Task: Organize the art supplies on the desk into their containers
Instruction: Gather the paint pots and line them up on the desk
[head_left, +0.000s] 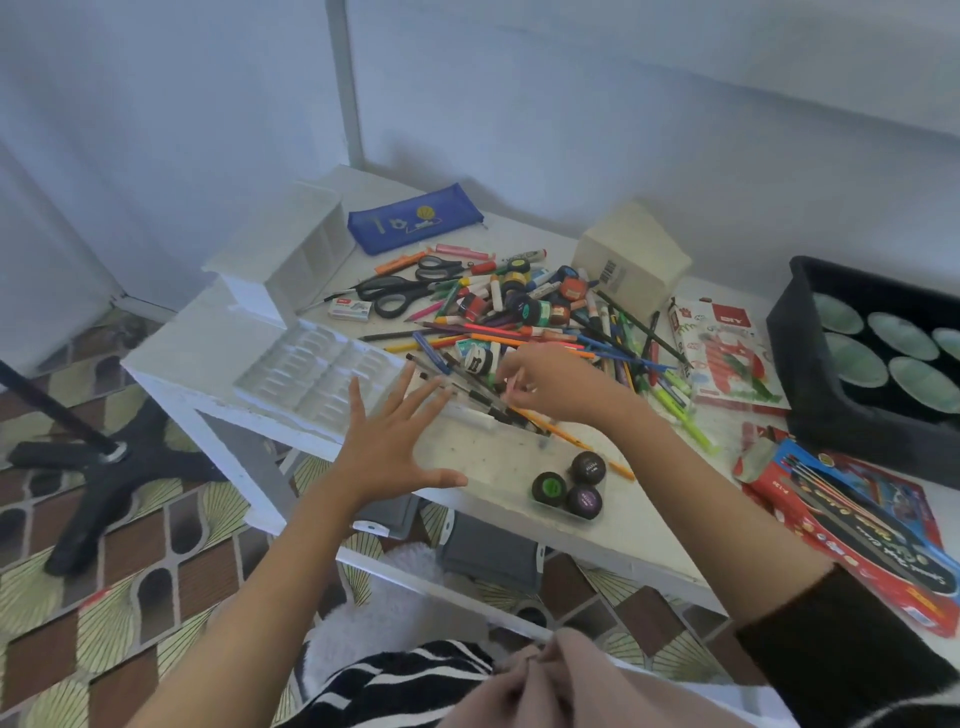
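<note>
A heap of pens, pencils, markers and small paint jars (540, 322) covers the middle of the white desk (187, 358). My right hand (550, 384) pinches a thin pink pen at the heap's near edge, above a row of dark pens lying in a clear tray (493, 462). Three dark paint jars (576, 486) stand in that tray's near corner. My left hand (395, 441) hovers with fingers spread over the tray's left end, holding nothing. A white moulded palette tray (311, 374) lies to the left.
A white drawer organizer (291, 244) and a blue pencil pouch (415, 223) sit at the back, scissors (395, 291) beside them. A cream box (634, 254), a craft booklet (722, 353), a black crate of green dishes (810, 374) and a brush packet (852, 530) lie to the right.
</note>
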